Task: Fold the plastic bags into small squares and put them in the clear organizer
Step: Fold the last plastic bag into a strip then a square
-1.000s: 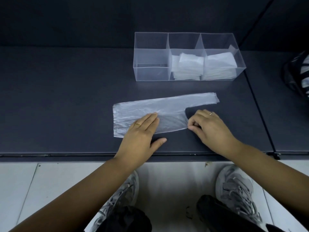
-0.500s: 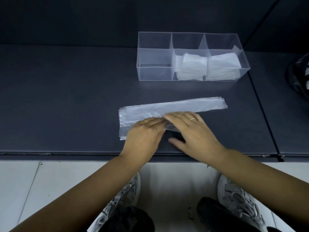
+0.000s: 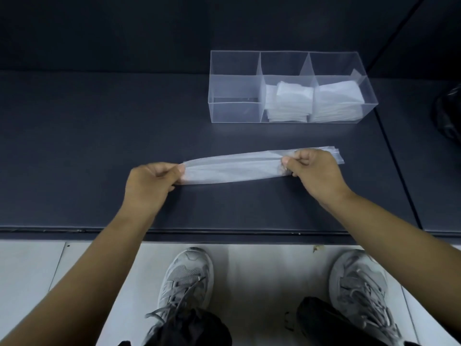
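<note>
The plastic bag (image 3: 232, 168), folded into a long narrow strip, lay across the middle of the frame on the dark table (image 3: 99, 146), its right end tilted slightly toward the top of the picture. The left hand (image 3: 149, 182) pinched the strip's left end between thumb and curled fingers. The right hand (image 3: 311, 168) gripped it near the right end, fingers curled over the plastic, hiding that stretch of the strip; a short tail of layered plastic stuck out past the knuckles to the right.

Above the strip, in the upper right of the frame and well apart from it, stood the clear organizer (image 3: 234, 111) with three compartments side by side. Stacks of folded white squares sat in the middle compartment (image 3: 289, 101) and the right one (image 3: 336, 98).

A dark bundle (image 3: 449, 113) showed at the far right edge, beyond a seam (image 3: 396, 171) in the table; I could not tell what it was. Along the bottom of the frame, below the table's front edge, were pale floor tiles (image 3: 30, 270) and two grey laced shoes (image 3: 187, 278)
</note>
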### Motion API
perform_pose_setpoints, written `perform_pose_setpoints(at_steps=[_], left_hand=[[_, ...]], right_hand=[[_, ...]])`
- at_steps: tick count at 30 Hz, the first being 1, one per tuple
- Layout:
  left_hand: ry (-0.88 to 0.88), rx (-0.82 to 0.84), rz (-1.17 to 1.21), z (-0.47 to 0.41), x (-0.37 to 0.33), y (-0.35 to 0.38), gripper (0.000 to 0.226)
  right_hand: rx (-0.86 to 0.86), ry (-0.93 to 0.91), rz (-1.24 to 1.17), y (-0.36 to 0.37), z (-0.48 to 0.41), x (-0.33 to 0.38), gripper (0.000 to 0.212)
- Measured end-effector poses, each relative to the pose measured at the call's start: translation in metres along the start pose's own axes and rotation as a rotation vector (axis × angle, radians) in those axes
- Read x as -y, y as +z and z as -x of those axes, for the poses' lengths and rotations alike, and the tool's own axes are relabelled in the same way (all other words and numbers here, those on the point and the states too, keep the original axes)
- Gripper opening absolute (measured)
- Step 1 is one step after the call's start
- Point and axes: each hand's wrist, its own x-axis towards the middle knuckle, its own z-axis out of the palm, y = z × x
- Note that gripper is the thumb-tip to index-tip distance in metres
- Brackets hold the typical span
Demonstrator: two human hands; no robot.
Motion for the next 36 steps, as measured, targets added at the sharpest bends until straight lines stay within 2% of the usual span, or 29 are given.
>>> perform_pose_setpoints(at_steps=[2, 4, 5, 6, 8, 10, 12, 13, 15, 16, 18, 19, 20, 22, 25, 29, 32, 34, 36], left_hand=[[0.043, -0.171, -0.060, 0.002, 0.000, 0.007, 0.009], [0.337, -0.365, -0.290, 0.014, -0.005, 0.019, 0.013], [0.519, -0.354, -0.382, 0.022, -0.008, 0.029, 0.020], [0.662, -0.252, -0.463, 0.030, -0.010, 0.040, 0.027], [0.769, 0.039, -0.665, 0.040, -0.011, 0.064, 0.048], [0.688, 0.192, -0.913, 0.041, -0.008, 0.078, 0.072], [0.618, 0.216, -1.068, 0.036, 0.002, 0.083, 0.082], [0.604, 0.210, -1.097, 0.035, 0.008, 0.084, 0.083], [0.592, 0.197, -1.118, 0.034, 0.014, 0.086, 0.083], [0.586, 0.196, -1.121, 0.035, 0.014, 0.086, 0.082], [0.578, 0.204, -1.111, 0.035, 0.016, 0.087, 0.079], [0.576, 0.207, -1.108, 0.036, 0.016, 0.088, 0.078], [0.574, 0.208, -1.106, 0.035, 0.016, 0.088, 0.077], [0.566, 0.201, -1.106, 0.035, 0.016, 0.088, 0.080], [0.553, 0.211, -1.136, 0.035, 0.015, 0.088, 0.083], [0.560, 0.205, -1.147, 0.034, 0.016, 0.089, 0.082], [0.564, 0.198, -1.155, 0.034, 0.017, 0.089, 0.082], [0.564, 0.194, -1.159, 0.034, 0.016, 0.089, 0.081], [0.562, 0.195, -1.160, 0.035, 0.016, 0.088, 0.081]], right_hand=[[-0.018, 0.044, 0.021, 0.001, -0.005, 0.000, 0.020], [-0.017, 0.069, 0.023, 0.003, -0.007, 0.001, 0.020], [-0.013, 0.072, 0.030, 0.004, -0.008, 0.002, 0.020], [-0.011, 0.074, 0.038, 0.004, -0.009, 0.003, 0.020], [-0.019, 0.078, 0.062, 0.005, -0.010, 0.005, 0.021], [-0.024, 0.087, 0.091, 0.005, -0.010, 0.007, 0.018], [-0.056, 0.089, 0.205, 0.007, -0.008, 0.011, 0.011], [-0.115, 0.051, 0.307, 0.009, -0.005, 0.012, 0.020], [-0.248, -0.228, 0.486, 0.018, 0.006, 0.017, 0.041], [-0.243, -0.398, 0.529, 0.024, 0.012, 0.020, 0.048], [0.006, -0.594, 0.564, 0.040, 0.021, 0.023, 0.052], [0.168, -0.607, 0.609, 0.046, 0.024, 0.021, 0.053], [0.287, -0.583, 0.681, 0.050, 0.024, 0.016, 0.054], [0.358, -0.512, 0.847, 0.046, 0.017, -0.001, 0.064], [0.289, -0.431, 0.987, 0.017, 0.007, -0.021, 0.079], [0.206, -0.270, 1.011, -0.033, -0.002, -0.045, 0.087], [0.113, -0.181, 0.887, -0.059, -0.006, -0.055, 0.068], [-0.058, -0.211, 0.668, -0.067, -0.011, -0.056, 0.048], [-0.192, -0.231, 0.550, -0.068, -0.017, -0.050, 0.028]])
